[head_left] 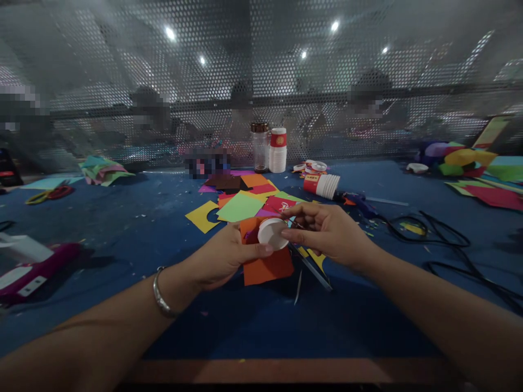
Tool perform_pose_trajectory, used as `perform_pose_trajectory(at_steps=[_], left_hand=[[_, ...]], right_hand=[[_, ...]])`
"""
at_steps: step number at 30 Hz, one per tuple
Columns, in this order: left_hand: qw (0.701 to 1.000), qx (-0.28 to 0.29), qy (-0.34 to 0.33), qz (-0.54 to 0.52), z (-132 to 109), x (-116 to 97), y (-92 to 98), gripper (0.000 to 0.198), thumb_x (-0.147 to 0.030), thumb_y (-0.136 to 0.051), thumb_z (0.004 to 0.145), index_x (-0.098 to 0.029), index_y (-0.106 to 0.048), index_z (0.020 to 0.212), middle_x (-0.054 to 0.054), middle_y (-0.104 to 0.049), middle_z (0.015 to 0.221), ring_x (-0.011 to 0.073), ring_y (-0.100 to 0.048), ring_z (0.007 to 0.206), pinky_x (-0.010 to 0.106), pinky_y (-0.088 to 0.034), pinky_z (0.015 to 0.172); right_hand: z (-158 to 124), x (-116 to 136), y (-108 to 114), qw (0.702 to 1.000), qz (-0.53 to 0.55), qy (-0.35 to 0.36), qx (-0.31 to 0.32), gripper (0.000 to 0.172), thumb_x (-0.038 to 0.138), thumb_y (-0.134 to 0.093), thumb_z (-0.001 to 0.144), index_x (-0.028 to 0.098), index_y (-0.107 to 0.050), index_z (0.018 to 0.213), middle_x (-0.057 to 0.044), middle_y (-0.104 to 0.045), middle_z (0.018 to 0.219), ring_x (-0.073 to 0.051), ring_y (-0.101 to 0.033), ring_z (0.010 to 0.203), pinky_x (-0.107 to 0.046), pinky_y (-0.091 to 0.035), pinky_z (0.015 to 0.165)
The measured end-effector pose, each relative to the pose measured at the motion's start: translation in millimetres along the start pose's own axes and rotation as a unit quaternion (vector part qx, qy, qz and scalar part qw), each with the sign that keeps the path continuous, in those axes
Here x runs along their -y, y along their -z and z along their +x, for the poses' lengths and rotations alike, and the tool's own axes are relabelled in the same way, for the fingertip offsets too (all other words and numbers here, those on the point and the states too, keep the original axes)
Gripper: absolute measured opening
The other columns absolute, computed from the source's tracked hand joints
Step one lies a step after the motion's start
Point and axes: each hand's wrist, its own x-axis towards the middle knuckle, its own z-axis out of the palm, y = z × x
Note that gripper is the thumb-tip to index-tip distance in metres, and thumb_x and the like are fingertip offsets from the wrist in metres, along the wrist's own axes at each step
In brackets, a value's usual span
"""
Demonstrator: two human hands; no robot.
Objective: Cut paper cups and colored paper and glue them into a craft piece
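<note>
My left hand (232, 253) is closed on a sheet of orange paper (267, 269) and a white round disc (272, 233), its thumb lying on the disc's lower left edge. The disc resembles the bottom of a paper cup and lies against the orange paper. My right hand (322, 234) is closed at the disc's right side, its thumb touching the rim. Between those fingers runs a thin dark pen-like stick (297, 224), partly hidden. Behind both hands lie a light green sheet (241, 207) and a yellow sheet (203, 216) with a round cut-out.
Stacked paper cups (278, 158) stand beside a clear bottle (260, 149); another cup stack (322, 185) lies sideways. A glue gun (362, 204) trails a black cable (433, 239) at right. Scissors (51, 193) and a purple power strip (44, 269) are at left. A perforated metal screen (220, 71) rises behind.
</note>
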Motion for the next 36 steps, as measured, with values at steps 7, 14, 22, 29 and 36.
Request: perform_pose_trajectory(at_steps=[7,14,22,29,36], left_hand=[[0.998,0.013,-0.016,0.058,-1,-3,3.5,0.028,-0.021,-0.083,0.073,-0.018,-0.075,0.101,0.004,-0.073,0.104,0.0167,-0.064,0.097,0.029,-0.047,0.092],[0.998,0.023,-0.021,0.062,-2,-5,4.9,0.033,-0.021,-0.083,0.074,-0.020,-0.075,0.106,0.004,-0.072,0.106,0.0157,-0.063,0.098,0.028,-0.046,0.092],[0.999,0.016,-0.018,0.046,-1,-5,5.7,0.036,-0.016,-0.083,0.073,-0.018,-0.071,0.108,0.003,-0.073,0.101,0.0145,-0.065,0.095,0.026,-0.047,0.090],[0.999,-0.010,0.018,0.029,2,-4,11.7,0.035,-0.019,-0.086,0.067,-0.014,-0.073,0.099,0.007,-0.076,0.097,0.0167,-0.068,0.086,0.028,-0.052,0.080],[0.999,-0.033,0.019,0.031,2,-6,14.0,0.038,-0.027,-0.092,0.059,-0.014,-0.075,0.090,0.003,-0.075,0.083,0.0119,-0.064,0.073,0.023,-0.049,0.069]], right_hand=[[-1,2,-1,0.999,0.045,-0.020,0.019,0.035,0.028,-0.082,0.068,0.015,-0.069,0.098,0.004,-0.059,0.067,-0.007,-0.048,0.054,-0.021,-0.034,0.045],[-1,4,0,0.997,0.060,-0.043,0.025,0.032,0.029,-0.086,0.064,0.016,-0.065,0.085,0.007,-0.054,0.061,-0.004,-0.040,0.048,-0.019,-0.029,0.039],[0,4,-1,0.996,0.070,-0.053,0.025,0.034,0.029,-0.087,0.062,0.016,-0.063,0.083,0.008,-0.052,0.058,-0.004,-0.039,0.046,-0.019,-0.025,0.036],[-1,3,-1,0.994,0.088,-0.065,-0.003,0.038,0.034,-0.087,0.062,0.016,-0.061,0.083,0.008,-0.053,0.062,-0.002,-0.037,0.045,-0.018,-0.025,0.034],[-1,5,-1,0.992,0.101,-0.070,-0.003,0.044,0.042,-0.089,0.060,0.017,-0.058,0.078,0.008,-0.052,0.062,-0.002,-0.036,0.045,-0.018,-0.026,0.035]])
